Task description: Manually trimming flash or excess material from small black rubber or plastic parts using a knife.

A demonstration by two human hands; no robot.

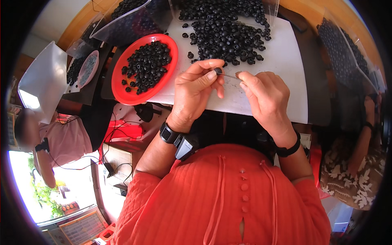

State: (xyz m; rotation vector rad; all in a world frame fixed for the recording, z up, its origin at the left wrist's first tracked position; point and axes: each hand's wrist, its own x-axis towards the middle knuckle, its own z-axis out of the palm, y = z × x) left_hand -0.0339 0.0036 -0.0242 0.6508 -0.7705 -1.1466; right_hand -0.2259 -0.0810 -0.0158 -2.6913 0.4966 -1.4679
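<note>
Between the thumb and fingers of my left hand [192, 86] is a small round black part [218, 70]. My right hand [267, 94] pinches a thin metal pick [228, 75], and its tip reaches the black part. Most of the pick's handle is hidden inside my right fingers. Both hands are above the near part of a white work surface [281, 81]. Just beyond them lies a heap of similar black parts [226, 43], some of them showing a hole. A red plate [119, 77] with more such parts [148, 65] sits left of my left hand.
Clear bins [274, 12] of black parts stand at the back, with another bin [341, 53] at the far right. A pink dish [88, 69] and a white tray [43, 79] are at the left. One person [67, 136] is at the left, another [351, 171] at the right.
</note>
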